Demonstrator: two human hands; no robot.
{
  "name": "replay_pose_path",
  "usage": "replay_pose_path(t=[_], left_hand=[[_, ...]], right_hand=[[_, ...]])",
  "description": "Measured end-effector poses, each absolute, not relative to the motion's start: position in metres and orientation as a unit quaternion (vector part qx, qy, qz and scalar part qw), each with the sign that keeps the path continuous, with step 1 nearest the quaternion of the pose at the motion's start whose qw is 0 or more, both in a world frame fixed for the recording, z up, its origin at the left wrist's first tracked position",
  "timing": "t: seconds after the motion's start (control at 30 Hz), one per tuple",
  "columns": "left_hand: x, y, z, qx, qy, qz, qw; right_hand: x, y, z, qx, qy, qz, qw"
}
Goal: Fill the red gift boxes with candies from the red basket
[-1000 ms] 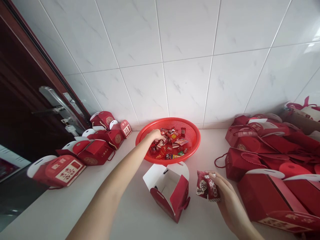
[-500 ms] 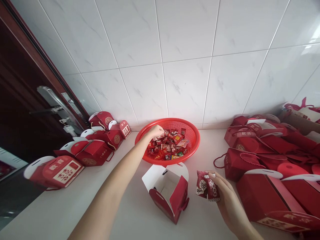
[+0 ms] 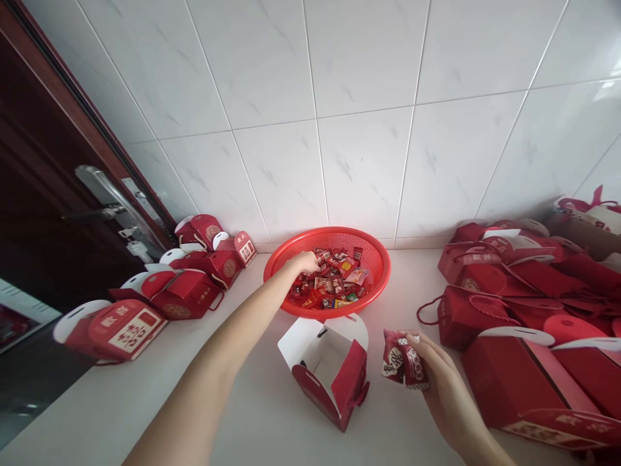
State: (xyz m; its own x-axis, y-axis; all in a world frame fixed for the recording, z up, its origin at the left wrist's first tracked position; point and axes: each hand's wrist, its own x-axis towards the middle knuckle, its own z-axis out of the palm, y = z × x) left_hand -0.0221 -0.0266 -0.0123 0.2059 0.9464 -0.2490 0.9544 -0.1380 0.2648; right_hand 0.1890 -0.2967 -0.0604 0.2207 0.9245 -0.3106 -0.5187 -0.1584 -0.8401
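Note:
My left hand (image 3: 305, 263) reaches into the red plastic basket (image 3: 383, 285), over the wrapped candies (image 3: 334, 272) heaped there. Its fingers are curled closed and face down, so what they grip cannot be made out. Between the thumb and fingers of my right hand (image 3: 444, 382) are red candy packets (image 3: 400, 362) with white lettering, held above the counter. An open red gift box (image 3: 352, 382) with a white inside stands between my forearms, just in front of the basket. Its visible inside shows a pale bottom and a dark slot in one flap.
Several red gift boxes (image 3: 182, 294) with handles line the left side by a dark door (image 3: 43, 162). Many more red boxes (image 3: 519, 372) crowd the right side of the white counter (image 3: 252, 401). A tiled wall (image 3: 359, 168) rises behind.
My left hand has shifted slightly down and deeper among the candies in the basket. The right hand keeps the packets in nearly the same place. The whole view has moved a little.

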Motion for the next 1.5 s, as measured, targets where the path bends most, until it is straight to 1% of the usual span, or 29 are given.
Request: replay_pose_path(t=[0.1, 0.17, 0.27, 0.4, 0.67, 0.97, 1.1, 1.17, 1.33, 1.5], left_hand=[[-0.012, -0.035, -0.009, 0.753, 0.631, -0.078, 0.168], [-0.007, -0.039, -0.007, 0.753, 0.632, -0.097, 0.154], [-0.004, -0.041, -0.006, 0.749, 0.636, -0.109, 0.149], [-0.006, -0.039, -0.009, 0.74, 0.642, -0.1, 0.173], [-0.014, -0.033, -0.012, 0.733, 0.627, 0.0, 0.264], [-0.025, -0.034, 0.013, 0.712, 0.6, 0.182, 0.315], [-0.032, -0.063, 0.033, 0.716, 0.537, 0.266, 0.358], [-0.035, -0.085, 0.041, 0.72, 0.502, 0.289, 0.381], [-0.032, -0.147, 0.054, 0.753, 0.409, 0.304, 0.418], [-0.016, -0.193, 0.056, 0.783, 0.344, 0.292, 0.428]], right_hand=[[0.189, -0.297, -0.06, -0.477, -0.218, 0.592, 0.612], [0.19, -0.298, -0.061, -0.473, -0.226, 0.594, 0.611], [0.191, -0.298, -0.062, -0.471, -0.231, 0.593, 0.611], [0.19, -0.299, -0.062, -0.47, -0.23, 0.59, 0.614], [0.189, -0.298, -0.06, -0.47, -0.229, 0.585, 0.621], [0.189, -0.299, -0.062, -0.454, -0.223, 0.592, 0.627], [0.189, -0.298, -0.061, -0.458, -0.21, 0.59, 0.63], [0.19, -0.298, -0.058, -0.454, -0.217, 0.596, 0.625], [0.194, -0.3, -0.047, -0.44, -0.238, 0.604, 0.62], [0.193, -0.304, -0.036, -0.43, -0.254, 0.592, 0.633]])
